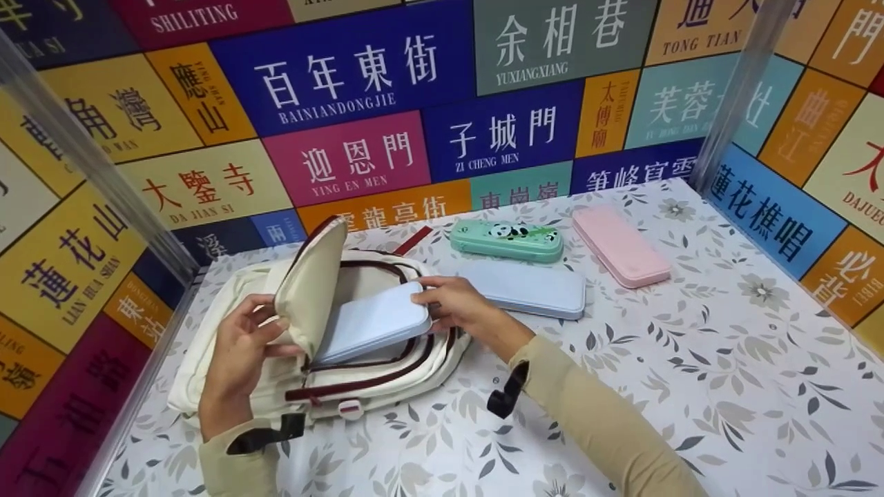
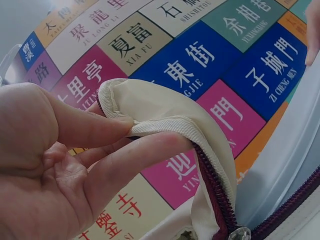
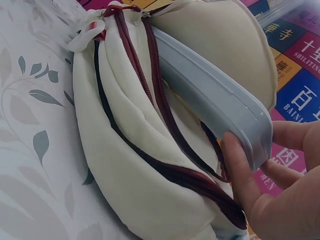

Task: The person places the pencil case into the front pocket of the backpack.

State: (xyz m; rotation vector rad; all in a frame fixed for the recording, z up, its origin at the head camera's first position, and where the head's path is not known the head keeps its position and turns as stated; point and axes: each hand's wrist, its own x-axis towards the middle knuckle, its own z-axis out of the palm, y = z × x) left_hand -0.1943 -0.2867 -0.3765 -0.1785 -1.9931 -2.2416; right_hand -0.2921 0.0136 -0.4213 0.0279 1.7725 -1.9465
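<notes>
A cream backpack (image 1: 242, 290) with dark red zippers lies on the table, its front pocket unzipped. My left hand (image 1: 242, 352) pinches the edge of the raised pocket flap (image 2: 165, 107) between thumb and fingers. With thumb and fingers, my right hand (image 1: 459, 304) grips one end of a pale blue pencil case (image 1: 376, 321). The other end of that case reaches into the pocket opening, under the flap. In the right wrist view the case (image 3: 215, 95) slants across the pocket's zipper (image 3: 160, 95), and its far end is hidden.
Just right of the backpack lies a second pale blue case (image 1: 532, 286). Behind it are a green panda pencil case (image 1: 507, 240) and, farther right, a pink case (image 1: 621, 248). Panels with printed street names (image 1: 345, 152) enclose the floral-patterned table (image 1: 690, 386).
</notes>
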